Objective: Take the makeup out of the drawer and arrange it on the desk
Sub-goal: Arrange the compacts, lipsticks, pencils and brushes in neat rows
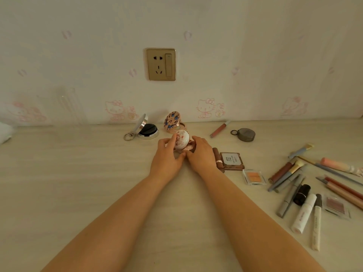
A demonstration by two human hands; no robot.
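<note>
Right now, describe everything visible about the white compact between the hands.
The white compact is round with a domed, glossy lid that looks like plastic or enamel and carries a pink cartoon print. A rose-gold metallic base shows beneath, the lid tilted up off it, so it looks partly open. It sits mid-desk, just in front of the open blue-patterned compact. The left hand holds the lid's left side; the right hand steadies the base.

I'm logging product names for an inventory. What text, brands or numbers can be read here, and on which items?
Brown square compact: white label with printed lines, too blurred to read.
Slim cream tube: small vertical lettering, too small to read.
White tube: faint pink mark, illegible.
Wall socket: no readable text.
</note>
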